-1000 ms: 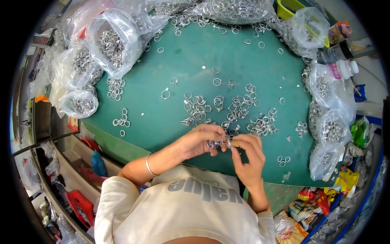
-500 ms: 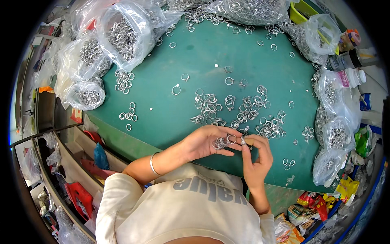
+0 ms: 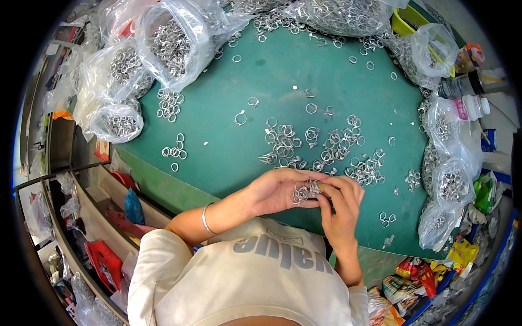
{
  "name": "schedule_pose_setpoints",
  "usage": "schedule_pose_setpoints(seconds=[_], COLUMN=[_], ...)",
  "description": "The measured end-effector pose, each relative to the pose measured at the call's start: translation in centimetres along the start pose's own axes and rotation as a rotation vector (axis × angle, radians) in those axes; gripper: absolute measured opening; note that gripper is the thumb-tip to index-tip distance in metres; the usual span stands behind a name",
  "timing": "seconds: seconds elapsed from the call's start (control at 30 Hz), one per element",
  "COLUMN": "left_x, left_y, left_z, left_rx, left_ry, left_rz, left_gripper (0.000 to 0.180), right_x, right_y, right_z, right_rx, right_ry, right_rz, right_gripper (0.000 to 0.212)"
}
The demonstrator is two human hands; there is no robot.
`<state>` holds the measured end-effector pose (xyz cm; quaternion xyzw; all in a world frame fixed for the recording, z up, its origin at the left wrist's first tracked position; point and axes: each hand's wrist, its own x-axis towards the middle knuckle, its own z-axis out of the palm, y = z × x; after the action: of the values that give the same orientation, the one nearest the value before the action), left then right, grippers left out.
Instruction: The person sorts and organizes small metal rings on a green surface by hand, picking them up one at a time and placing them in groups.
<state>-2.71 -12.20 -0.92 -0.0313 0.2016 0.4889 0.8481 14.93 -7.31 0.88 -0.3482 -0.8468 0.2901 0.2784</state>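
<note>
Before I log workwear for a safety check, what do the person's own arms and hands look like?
No glove shows on the left hand or the right hand; any fingertip covering is too small to make out. A narrow, silver-coloured bangle circles the left wrist; none shows on the right wrist. Short, cream fabric sleeves leave both forearms uncovered.

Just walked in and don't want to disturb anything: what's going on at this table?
A person's left hand holds a small cluster of silver-coloured rings, and the right hand meets it; whether it pinches one is unclear. Loose rings lie in heaps on the green table just beyond the hands, and clear plastic bags of rings line its sides.
</note>
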Motion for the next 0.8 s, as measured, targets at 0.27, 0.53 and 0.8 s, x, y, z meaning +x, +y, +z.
schedule_pose_setpoints(seconds=[0.27, 0.53, 0.8], left_x=[0.0, -0.2, -0.5], left_y=[0.1, 0.0, 0.0], left_z=[0.8, 0.4, 0.3], left_rx=[-0.144, -0.125, 0.008], left_ry=[-0.006, -0.013, -0.088], left_rz=[-0.044, -0.023, 0.041], left_gripper=[0.045, 0.046, 0.049], right_x=[-0.3, 0.4, 0.9], right_y=[-0.4, -0.7, -1.5], right_z=[0.2, -0.1, -1.2], right_rx=[0.317, 0.147, 0.096], right_ry=[0.086, 0.048, 0.011], right_rz=[0.229, -0.031, -0.071], right_gripper=[0.017, 0.019, 0.022])
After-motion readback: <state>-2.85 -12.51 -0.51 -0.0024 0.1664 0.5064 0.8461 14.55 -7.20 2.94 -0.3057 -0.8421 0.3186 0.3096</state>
